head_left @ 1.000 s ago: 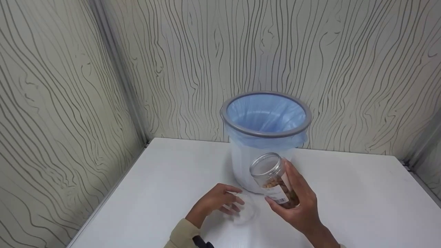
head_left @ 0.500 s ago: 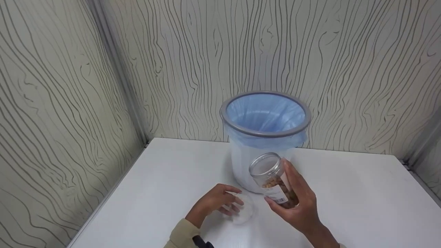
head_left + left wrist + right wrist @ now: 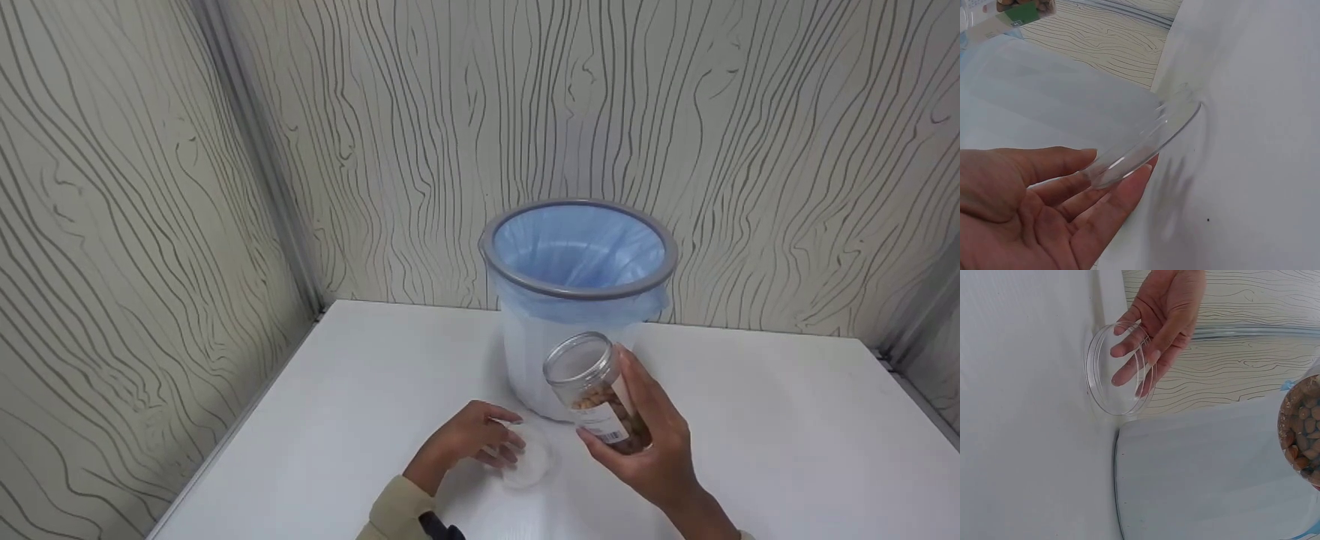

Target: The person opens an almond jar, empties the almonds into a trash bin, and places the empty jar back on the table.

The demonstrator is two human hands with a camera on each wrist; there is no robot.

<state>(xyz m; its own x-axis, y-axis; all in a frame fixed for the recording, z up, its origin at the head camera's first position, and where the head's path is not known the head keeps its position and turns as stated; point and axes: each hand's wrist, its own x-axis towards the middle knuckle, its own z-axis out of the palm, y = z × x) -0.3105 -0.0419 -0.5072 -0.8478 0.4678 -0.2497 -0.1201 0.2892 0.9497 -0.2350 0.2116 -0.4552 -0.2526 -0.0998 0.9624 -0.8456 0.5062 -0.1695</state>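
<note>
In the head view my right hand [image 3: 660, 457] grips a clear jar [image 3: 592, 397] with no lid on it, tilted, its mouth facing up and left. Almonds fill its lower part and show through the jar's bottom [image 3: 1302, 430] in the right wrist view. My left hand [image 3: 476, 439] pinches the edge of a clear round lid [image 3: 534, 471] between thumb and fingers. The lid [image 3: 1148, 143] is tilted close to the white table in the left wrist view; I cannot tell whether it touches. Through it, several fingers are visible in the right wrist view.
Behind the jar stands a white bin [image 3: 525, 360] with a grey rim and a blue liner [image 3: 577, 247]. It rests on the white table [image 3: 360, 390], close to the wood-patterned back wall [image 3: 420, 150]. A similar wall [image 3: 112, 225] rises on the left.
The lid and the left fingertips have shifted slightly to the left, and the lid's angle has changed a little. The right hand and jar have hardly moved.
</note>
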